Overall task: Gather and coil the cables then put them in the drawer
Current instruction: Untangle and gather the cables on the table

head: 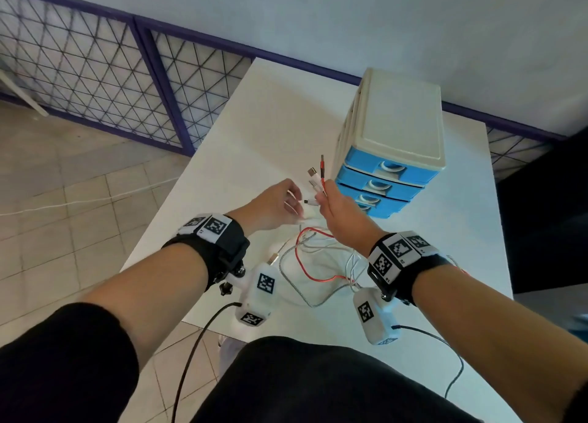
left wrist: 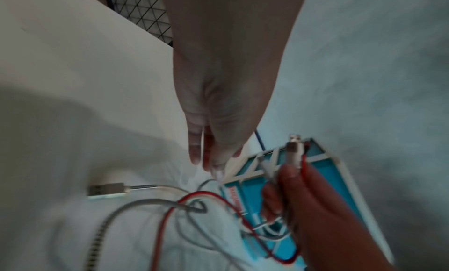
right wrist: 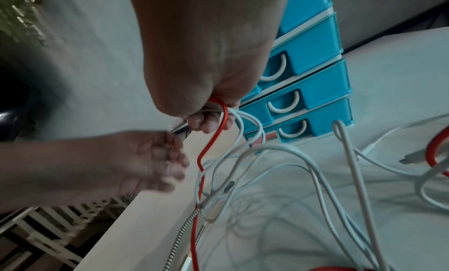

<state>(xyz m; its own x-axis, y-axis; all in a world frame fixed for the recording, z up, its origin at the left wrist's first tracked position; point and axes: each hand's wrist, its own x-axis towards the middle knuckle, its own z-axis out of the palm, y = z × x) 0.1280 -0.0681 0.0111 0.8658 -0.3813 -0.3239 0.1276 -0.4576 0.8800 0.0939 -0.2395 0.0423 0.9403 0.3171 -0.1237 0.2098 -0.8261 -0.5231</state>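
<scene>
My right hand (head: 334,206) grips a bundle of cable ends; a red plug (head: 322,163) and a white plug (head: 313,172) stick up above its fingers. In the right wrist view the red cable (right wrist: 200,160) and white cables (right wrist: 316,179) hang from that right hand (right wrist: 209,110) to the table. My left hand (head: 286,200) hovers just left of the bundle, fingers relaxed and holding nothing (right wrist: 165,160). A braided cable (head: 288,276) with a USB plug (left wrist: 107,188) lies loose on the table. The blue drawer unit (head: 397,120) stands right behind the hands with its drawers closed.
The white table (head: 270,120) ends close on the left, above a tiled floor with a white cord (head: 79,201). A wire-mesh fence (head: 95,72) runs behind. Black leads from the wrist cameras (head: 197,343) hang near my lap.
</scene>
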